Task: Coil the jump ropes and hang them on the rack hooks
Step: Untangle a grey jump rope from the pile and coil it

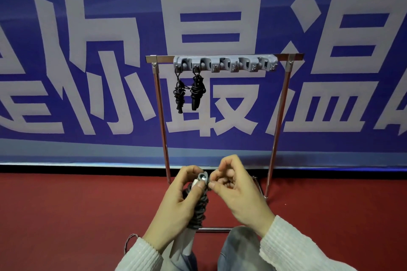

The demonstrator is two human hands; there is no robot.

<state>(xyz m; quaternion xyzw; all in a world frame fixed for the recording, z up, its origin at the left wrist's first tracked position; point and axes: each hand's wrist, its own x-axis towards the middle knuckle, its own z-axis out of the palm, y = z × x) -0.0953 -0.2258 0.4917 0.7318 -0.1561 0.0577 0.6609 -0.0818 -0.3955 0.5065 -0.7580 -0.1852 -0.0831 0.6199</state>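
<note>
We hold the third rope, a dark grey cord wound tight around its handles into a bundle (198,207), in our left hand (176,200); the fingers (199,186) of that hand are closed around the bundle's upper part, thumb pressed just under the silver-and-grey handle cap (202,178) that pokes out at the top; the bundle's long axis runs nearly upright, tilted a little toward us at its lower end, which hangs below the palm. Our right hand (237,191) sits just beside the cap on the right, its fingertips (212,185) curled and pinched close, seemingly on a strand or loop at the cap, though we cannot tell whether they truly grip it. The grey plastic hook strip (224,64) on the chrome floor rack (284,99) lies well above and beyond both hands; two black coiled ropes (189,92) already hang from its leftmost hooks, so the next free hook stands just right of them, almost straight up from the cap. We judge the left hand must carry the bundle upward while the right hand offers the loop.
</note>
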